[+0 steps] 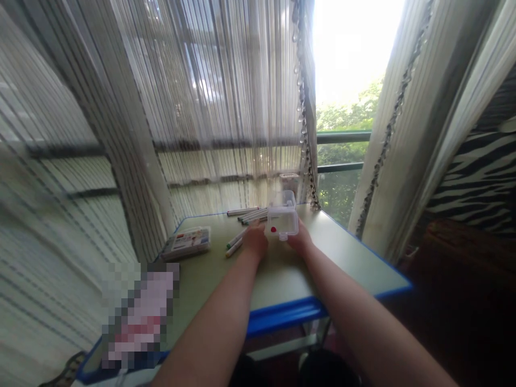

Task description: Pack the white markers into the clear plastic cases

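Observation:
A clear plastic box (pixel 284 217) with a red dot on its near face is raised a little above the table, its lid apparently flipped up at the back. My right hand (pixel 300 239) grips it from the right side, the fingers partly behind it. Just left of the box is my left hand (pixel 256 240), fingers bent inward; what they hold, if anything, is hidden. Beyond this hand several white markers (pixel 252 216) lie in a loose bunch. Two more markers (pixel 234 246), one with a green end and one with a yellow end, lie left of my left wrist.
The pale table (pixel 355 263) has a blue edge. A flat case (pixel 187 242) with a printed label lies at its left, and a blurred pink item (pixel 147 306) nearer me. Another small box (pixel 289 181) stands at the back by the striped curtains (pixel 226 107).

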The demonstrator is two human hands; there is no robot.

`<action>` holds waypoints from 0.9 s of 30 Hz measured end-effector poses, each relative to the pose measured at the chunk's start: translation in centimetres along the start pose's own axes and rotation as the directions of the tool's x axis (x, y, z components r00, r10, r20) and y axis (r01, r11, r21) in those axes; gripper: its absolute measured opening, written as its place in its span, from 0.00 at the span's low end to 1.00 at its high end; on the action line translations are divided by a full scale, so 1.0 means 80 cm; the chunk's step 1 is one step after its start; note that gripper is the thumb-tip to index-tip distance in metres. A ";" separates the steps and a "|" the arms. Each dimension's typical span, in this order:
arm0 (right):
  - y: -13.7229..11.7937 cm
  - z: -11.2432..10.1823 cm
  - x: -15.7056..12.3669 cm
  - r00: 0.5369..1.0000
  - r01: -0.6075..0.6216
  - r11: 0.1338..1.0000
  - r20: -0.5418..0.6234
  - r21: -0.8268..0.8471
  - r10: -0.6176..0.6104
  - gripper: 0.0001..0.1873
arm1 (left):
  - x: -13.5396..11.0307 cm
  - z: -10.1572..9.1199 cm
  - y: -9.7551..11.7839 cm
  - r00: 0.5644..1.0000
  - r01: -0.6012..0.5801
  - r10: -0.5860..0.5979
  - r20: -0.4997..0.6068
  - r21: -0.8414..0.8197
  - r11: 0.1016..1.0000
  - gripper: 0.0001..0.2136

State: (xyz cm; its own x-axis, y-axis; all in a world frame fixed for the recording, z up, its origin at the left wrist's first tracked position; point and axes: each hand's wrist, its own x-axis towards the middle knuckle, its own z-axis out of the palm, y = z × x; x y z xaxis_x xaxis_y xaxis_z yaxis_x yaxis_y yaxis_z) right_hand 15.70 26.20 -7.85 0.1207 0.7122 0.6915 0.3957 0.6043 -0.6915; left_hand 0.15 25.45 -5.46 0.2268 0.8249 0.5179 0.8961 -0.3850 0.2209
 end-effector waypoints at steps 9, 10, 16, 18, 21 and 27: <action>-0.004 -0.004 -0.003 0.994 0.106 0.991 0.026 -0.085 -0.104 0.25 | -0.007 -0.016 -0.001 0.963 0.219 -0.252 0.090 0.279 0.935 0.15; -0.004 -0.004 -0.003 0.994 0.107 0.990 0.026 -0.091 -0.105 0.25 | -0.007 -0.017 0.000 0.966 0.213 -0.244 0.080 0.280 0.936 0.15; -0.004 -0.003 -0.003 0.995 0.101 0.990 -0.010 -0.095 -0.103 0.25 | -0.006 -0.018 0.004 0.965 0.213 -0.248 0.081 0.303 0.929 0.15; -0.005 -0.003 -0.002 0.994 0.104 0.990 -0.022 -0.095 -0.106 0.24 | -0.006 -0.017 0.003 0.957 0.231 -0.273 0.093 0.319 0.919 0.14; -0.005 -0.004 -0.001 0.994 0.104 0.990 -0.034 -0.096 -0.107 0.23 | -0.006 -0.015 0.003 0.943 0.238 -0.298 0.151 0.321 0.917 0.14; -0.008 -0.006 0.000 0.995 0.070 0.991 -0.066 -0.114 -0.078 0.23 | -0.002 -0.015 0.007 0.977 0.212 -0.203 -0.067 0.201 0.956 0.16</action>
State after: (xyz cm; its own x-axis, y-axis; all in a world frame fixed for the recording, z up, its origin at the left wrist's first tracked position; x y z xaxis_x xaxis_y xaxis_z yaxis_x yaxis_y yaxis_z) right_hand 15.91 25.67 -7.30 0.1492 0.6376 0.7558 0.5042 0.6084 -0.6128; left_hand 0.14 24.59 -4.41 0.0141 0.8562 0.5165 0.9817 -0.1099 0.1554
